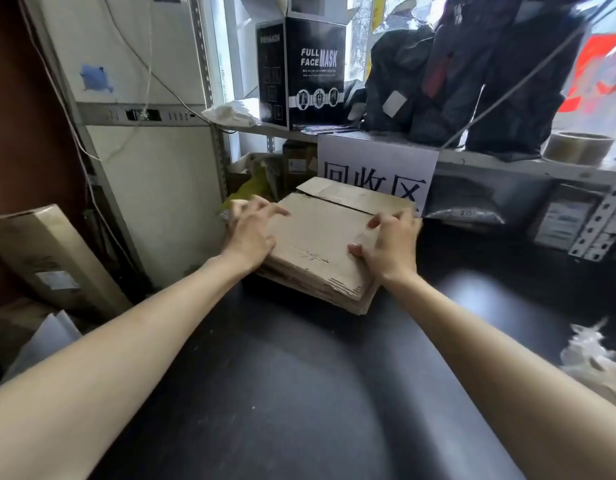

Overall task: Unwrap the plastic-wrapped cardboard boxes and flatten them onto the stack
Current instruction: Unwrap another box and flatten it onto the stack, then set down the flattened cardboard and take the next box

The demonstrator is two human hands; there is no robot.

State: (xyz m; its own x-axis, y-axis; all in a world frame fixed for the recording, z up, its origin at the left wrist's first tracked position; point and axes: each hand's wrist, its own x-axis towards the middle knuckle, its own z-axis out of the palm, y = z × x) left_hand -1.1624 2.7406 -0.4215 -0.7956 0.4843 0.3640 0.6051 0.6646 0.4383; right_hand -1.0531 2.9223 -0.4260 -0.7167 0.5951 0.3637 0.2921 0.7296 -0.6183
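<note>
A stack of flattened brown cardboard boxes (320, 247) lies on the black table (299, 393), just below a white sign with large black characters (377, 168). My left hand (252, 230) rests on the stack's left edge with its fingers spread over the top sheet. At the stack's right edge my right hand (391, 242) lies with bent fingers on top and the thumb against the near side. Crumpled clear plastic wrap (597, 362) sits at the table's right edge.
A metal shelf (472, 157) above the stack carries a black "Full Face Mask" box (303, 71), dark bags (472, 77) and a tape roll (578, 147). A long cardboard carton (53, 261) leans at the left beside a white cabinet (154, 168).
</note>
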